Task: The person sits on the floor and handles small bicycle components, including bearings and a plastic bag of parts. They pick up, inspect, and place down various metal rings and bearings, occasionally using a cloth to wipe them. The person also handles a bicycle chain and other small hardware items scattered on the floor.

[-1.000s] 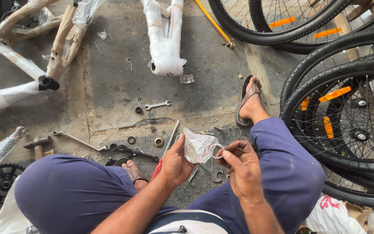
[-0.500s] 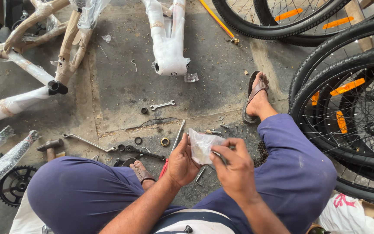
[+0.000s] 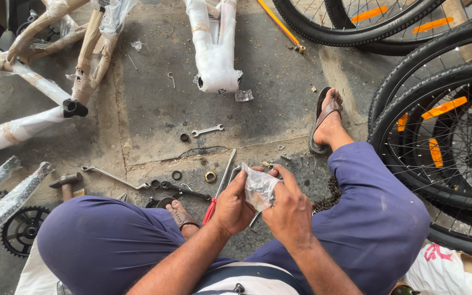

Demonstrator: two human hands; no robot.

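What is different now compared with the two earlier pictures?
Both hands, left hand and right hand, have closed in on the small clear plastic bag; it was spread out flat before and is now bunched between them. The wrench, the hammer and the wheels lie as before.

Premises: a bicycle assembly or repair workshop. Evidence: wrapped bicycle frames (image 3: 214, 49), spoked wheels (image 3: 454, 136), a chainring (image 3: 22, 229), and a spanner (image 3: 207, 130) and hammer (image 3: 65, 181) on the stained concrete floor (image 3: 154, 98).
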